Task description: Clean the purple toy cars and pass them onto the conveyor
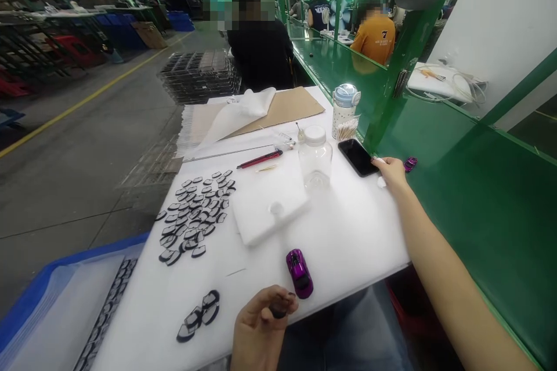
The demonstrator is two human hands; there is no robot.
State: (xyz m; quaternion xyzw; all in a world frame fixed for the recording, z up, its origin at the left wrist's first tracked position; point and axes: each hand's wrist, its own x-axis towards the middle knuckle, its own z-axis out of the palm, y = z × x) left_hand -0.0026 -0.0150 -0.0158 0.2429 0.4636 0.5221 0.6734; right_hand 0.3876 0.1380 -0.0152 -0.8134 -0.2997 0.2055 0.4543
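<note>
My left hand (263, 324) is at the front edge of the white table (348, 243), its fingers curled round a small dark piece (278, 309). Just beyond those fingertips lies a purple toy car (299, 273). My right hand (392, 174) reaches out to the right side, finger and thumb pinched together beside a black phone (357, 156). Something small and whitish shows at that pinch, too small to name. Several black-rimmed clear pieces (198, 317) lie left of my left hand. A bigger spread of the same pieces (195, 214) covers the table's left part.
A white foam block (270, 208) lies mid-table, with a clear jar (315, 156) behind it. Farther back are a red pen (260, 159), cotton swabs (347, 127), a bottle (345, 101) and cardboard (287, 109). Another purple car (410, 164) sits on the green conveyor (456, 185). A co-worker (261, 52) sits ahead.
</note>
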